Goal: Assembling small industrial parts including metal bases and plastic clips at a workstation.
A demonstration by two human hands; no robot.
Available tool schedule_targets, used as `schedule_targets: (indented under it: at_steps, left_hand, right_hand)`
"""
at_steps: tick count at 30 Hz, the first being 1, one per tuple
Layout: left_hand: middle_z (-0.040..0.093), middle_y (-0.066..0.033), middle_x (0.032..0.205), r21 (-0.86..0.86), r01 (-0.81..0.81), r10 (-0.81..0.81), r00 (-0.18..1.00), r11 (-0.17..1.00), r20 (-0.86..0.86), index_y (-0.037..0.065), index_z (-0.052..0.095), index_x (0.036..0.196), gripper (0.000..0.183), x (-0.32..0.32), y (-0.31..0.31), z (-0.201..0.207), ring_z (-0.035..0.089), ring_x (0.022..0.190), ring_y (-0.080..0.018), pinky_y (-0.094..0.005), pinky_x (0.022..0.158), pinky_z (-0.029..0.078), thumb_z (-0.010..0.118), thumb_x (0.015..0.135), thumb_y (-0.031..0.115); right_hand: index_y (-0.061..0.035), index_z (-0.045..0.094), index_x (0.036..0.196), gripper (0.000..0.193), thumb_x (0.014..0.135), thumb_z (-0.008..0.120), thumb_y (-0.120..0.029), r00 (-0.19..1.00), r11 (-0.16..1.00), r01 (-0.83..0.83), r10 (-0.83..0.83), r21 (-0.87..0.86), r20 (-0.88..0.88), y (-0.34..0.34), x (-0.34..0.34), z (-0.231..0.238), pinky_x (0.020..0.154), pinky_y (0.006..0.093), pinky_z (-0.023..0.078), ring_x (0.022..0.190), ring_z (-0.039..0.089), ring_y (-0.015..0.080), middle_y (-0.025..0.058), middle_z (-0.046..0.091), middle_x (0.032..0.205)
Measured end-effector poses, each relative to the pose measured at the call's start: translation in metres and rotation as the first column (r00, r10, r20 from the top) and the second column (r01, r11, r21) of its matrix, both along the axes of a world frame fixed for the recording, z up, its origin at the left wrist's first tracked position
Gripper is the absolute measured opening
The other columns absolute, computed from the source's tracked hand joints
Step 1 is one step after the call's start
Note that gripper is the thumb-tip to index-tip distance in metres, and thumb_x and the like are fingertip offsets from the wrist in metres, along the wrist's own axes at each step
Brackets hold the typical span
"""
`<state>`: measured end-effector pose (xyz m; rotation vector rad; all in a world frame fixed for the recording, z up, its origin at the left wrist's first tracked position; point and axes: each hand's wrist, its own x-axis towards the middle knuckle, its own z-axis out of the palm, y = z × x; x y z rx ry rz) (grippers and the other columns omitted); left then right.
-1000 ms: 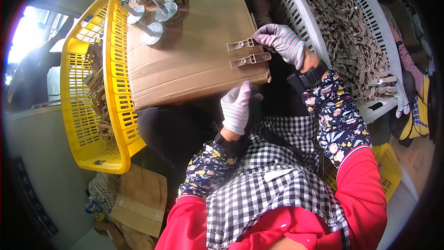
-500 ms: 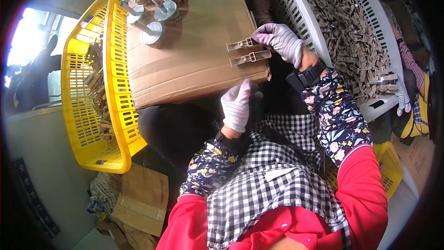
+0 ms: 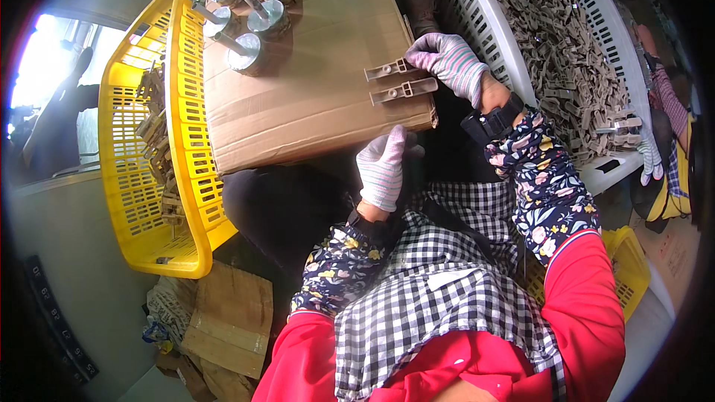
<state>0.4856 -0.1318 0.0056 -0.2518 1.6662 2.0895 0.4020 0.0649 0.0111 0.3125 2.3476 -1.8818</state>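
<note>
Two narrow grey-brown clip-like parts lie side by side at the right edge of a cardboard box top [image 3: 313, 104]. My gloved right hand [image 3: 453, 65] pinches the outer end of the far part [image 3: 389, 69] between thumb and fingers. Just nearer to me, the second part [image 3: 404, 91] rests with its end reaching past the edge. My gloved left hand [image 3: 381, 169] is below the box's near edge, above my lap, thumb raised and fingers curled. Whatever those fingers may hold is hidden.
Several round metal blocks with upright rods [image 3: 246, 53] stand at the box's far left. To its left is a yellow basket [image 3: 195, 171] holding similar parts; to the right, a white basket [image 3: 497, 26] heaped with them. Another person's gloved hand [image 3: 649, 158] shows beyond.
My two hands and both clip-like parts are almost where they were. At the far right, the other person's arm has shifted slightly.
</note>
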Motion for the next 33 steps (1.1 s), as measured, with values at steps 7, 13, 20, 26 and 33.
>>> schedule_targets:
  at_steps: [7,13,20,26,33]
  left_hand:
    - [0.065,-0.0088,0.075,-0.006,0.001,-0.001,1.0,1.0,0.002,-0.005,0.066,0.085,0.032,0.0,0.0,0.001,0.063,0.064,-0.016,-0.0258,0.064,0.047,0.059,0.088,0.026]
    - [0.065,-0.0086,0.074,0.017,-0.014,0.013,1.0,1.0,0.026,-0.005,0.065,0.086,0.031,0.0,0.001,0.0,0.063,0.064,-0.0154,-0.0256,0.063,0.047,0.059,0.088,0.026]
    - [0.065,-0.0088,0.074,0.025,-0.009,0.009,1.0,1.0,0.002,-0.005,0.065,0.085,0.033,0.0,0.001,0.002,0.062,0.063,-0.0157,-0.0256,0.064,0.047,0.06,0.087,0.027]
    - [0.065,-0.0093,0.074,0.004,0.009,-0.009,1.0,1.0,0.008,-0.006,0.065,0.085,0.034,-0.001,0.0,0.002,0.062,0.063,-0.0162,-0.0259,0.063,0.047,0.06,0.087,0.028]
    - [0.065,-0.0099,0.076,0.048,-0.016,0.013,0.999,0.999,0.05,-0.006,0.065,0.089,0.033,0.0,0.0,-0.001,0.062,0.063,-0.0178,-0.0264,0.062,0.047,0.061,0.087,0.027]
  right_hand:
    - [-0.0029,0.065,0.089,0.014,0.084,0.065,-0.015,0.999,0.999,0.047,-0.047,0.004,-0.024,-0.002,0.0,-0.001,0.069,0.0232,0.045,0.072,0.053,0.0059,-0.002,0.062,0.078]
    - [-0.0029,0.065,0.09,0.013,0.084,0.064,-0.015,0.997,0.999,0.05,-0.049,0.015,-0.052,-0.001,0.001,-0.001,0.069,0.0229,0.045,0.074,0.053,0.0057,-0.0024,0.062,0.079]
    - [-0.0025,0.064,0.088,0.014,0.082,0.066,-0.015,1.0,0.996,0.02,-0.022,0.084,0.016,-0.003,0.0,0.004,0.069,0.0245,0.046,0.073,0.053,0.0063,-0.001,0.062,0.078]
    - [-0.0051,0.062,0.087,0.024,0.075,0.071,-0.025,0.998,0.9,-0.032,0.008,0.434,0.056,0.002,-0.005,0.011,0.072,0.0332,0.047,0.076,0.061,0.0206,0.01,0.065,0.082]
    - [-0.0047,0.058,0.083,0.033,0.076,0.068,-0.035,0.992,0.814,-0.078,0.007,0.576,0.124,-0.004,-0.002,0.03,0.072,0.0363,0.046,0.078,0.06,0.0279,0.0136,0.063,0.08]
